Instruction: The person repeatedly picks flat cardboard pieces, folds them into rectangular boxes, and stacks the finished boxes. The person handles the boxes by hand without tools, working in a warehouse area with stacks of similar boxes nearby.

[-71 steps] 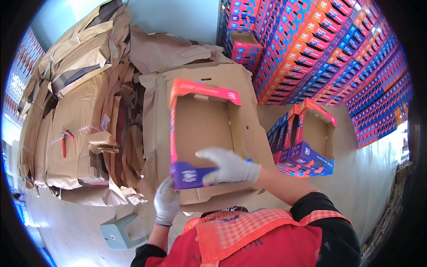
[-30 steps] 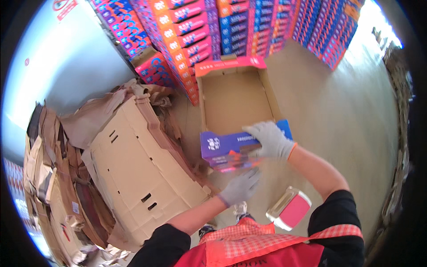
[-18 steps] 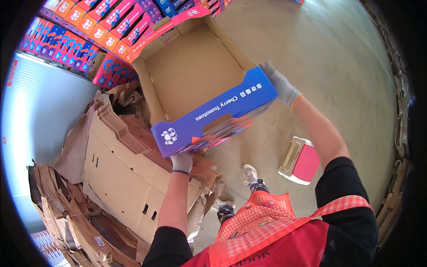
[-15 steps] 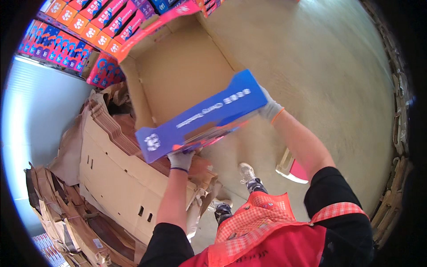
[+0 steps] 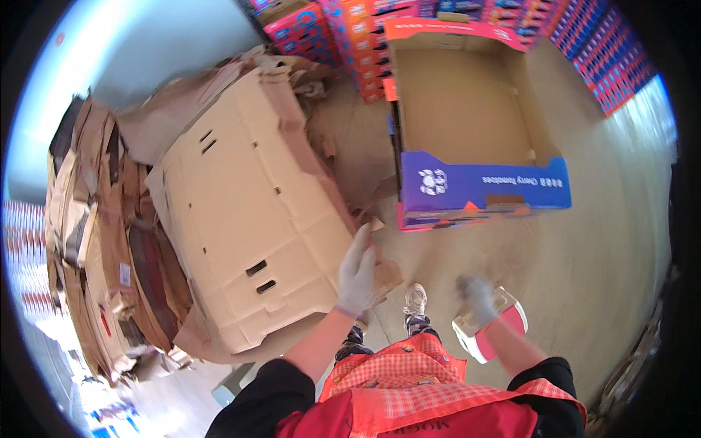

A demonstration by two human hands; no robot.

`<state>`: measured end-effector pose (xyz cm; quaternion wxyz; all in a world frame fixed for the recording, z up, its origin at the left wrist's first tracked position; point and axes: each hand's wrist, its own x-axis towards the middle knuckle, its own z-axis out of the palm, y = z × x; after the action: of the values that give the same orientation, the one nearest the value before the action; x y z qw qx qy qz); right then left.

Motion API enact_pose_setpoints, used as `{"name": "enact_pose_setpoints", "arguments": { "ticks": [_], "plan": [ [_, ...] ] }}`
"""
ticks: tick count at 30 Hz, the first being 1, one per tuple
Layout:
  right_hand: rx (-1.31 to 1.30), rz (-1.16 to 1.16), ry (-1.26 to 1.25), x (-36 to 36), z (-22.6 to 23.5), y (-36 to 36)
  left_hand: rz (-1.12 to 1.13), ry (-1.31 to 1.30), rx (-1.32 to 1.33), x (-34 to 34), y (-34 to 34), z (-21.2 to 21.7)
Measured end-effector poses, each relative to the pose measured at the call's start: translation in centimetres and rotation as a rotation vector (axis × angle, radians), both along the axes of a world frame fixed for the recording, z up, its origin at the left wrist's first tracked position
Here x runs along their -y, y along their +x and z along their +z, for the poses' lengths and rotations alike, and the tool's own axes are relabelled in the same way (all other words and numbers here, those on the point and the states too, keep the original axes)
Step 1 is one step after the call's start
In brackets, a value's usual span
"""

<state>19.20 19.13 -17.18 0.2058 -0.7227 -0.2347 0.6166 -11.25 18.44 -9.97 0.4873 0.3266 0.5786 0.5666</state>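
Observation:
An open cardboard tray box [image 5: 475, 182] with a blue front wall and pink rim lies on the floor ahead of me, empty inside. Both my hands wear pale gloves. My left hand [image 5: 358, 270] hangs open over the edge of a big flattened brown carton [image 5: 248, 204], fingers spread and holding nothing. My right hand [image 5: 478, 296] is blurred, low at my right side above a pink and white object [image 5: 496, 332] on the floor; it holds nothing that I can see. Neither hand touches the tray box.
A heap of flattened brown cardboard [image 5: 95, 219] fills the left. Stacked pink, orange and blue boxes [image 5: 343, 29] line the far wall and right side [image 5: 613, 66]. My shoe [image 5: 416, 299] stands on the bare concrete floor [image 5: 584, 292].
I was holding the blue-fronted tray box up in both hands; now it lies on the floor ahead and both hands have come off it and dropped back toward me.

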Motion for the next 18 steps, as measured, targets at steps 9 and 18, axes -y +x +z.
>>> {"name": "enact_pose_setpoints", "arguments": {
  "ticks": [9, 18],
  "plan": [
    [0.218, 0.598, 1.135, -12.9, 9.7, -30.7, 0.763, -0.788, -1.313, 11.8, -35.1, -1.5],
    [0.596, 0.904, 0.722, -13.0, 12.1, -34.6, 0.712, -0.202, 0.076, 16.7, -41.7, 0.3]
  ]
}}
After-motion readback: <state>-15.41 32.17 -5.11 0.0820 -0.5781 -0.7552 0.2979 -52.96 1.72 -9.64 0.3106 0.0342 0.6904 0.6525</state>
